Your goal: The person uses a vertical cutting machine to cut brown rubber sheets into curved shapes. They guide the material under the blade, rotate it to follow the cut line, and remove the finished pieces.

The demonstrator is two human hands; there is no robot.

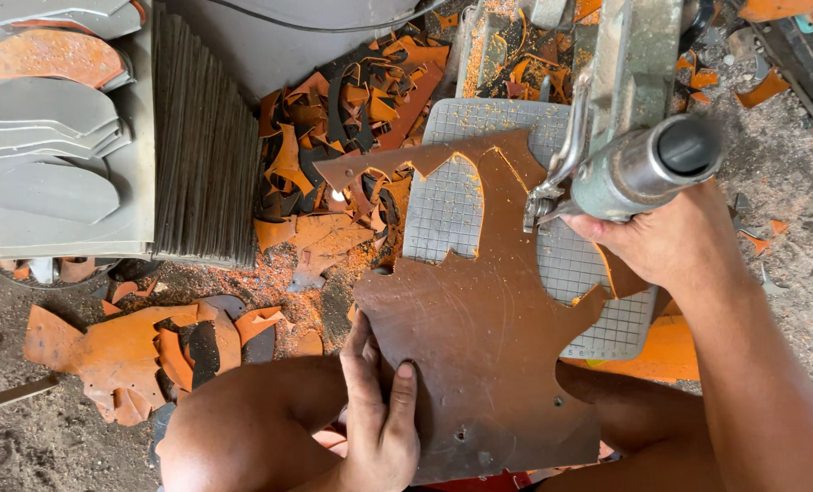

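Sheet: a brown sheet [484, 364] with cut-out notches lies flat across our lap and over the gridded cutting plate [461, 214]; its narrow top strip reaches toward the scrap pile.
Left hand: our left hand [379, 410] presses on the sheet's near left edge, thumb on top, fingers flat and close together, pinning it down.
Right hand: our right hand [671, 241] rests under the grey metal lever handle [648, 164] of the bench cutter; palm and fingers against it, though we cannot tell how far the fingers curl round.
Cutter head: the blade end [541, 205] sits at the sheet's right edge, beside an earlier notch.
Surroundings: orange and black offcuts [361, 109] behind the plate; grey stacked soles [46, 137] far left.
Handling note: we judge the cut goes best with the sheet held flat on the plate, our left fingers kept well away from the blade, and the lever pressed steadily.
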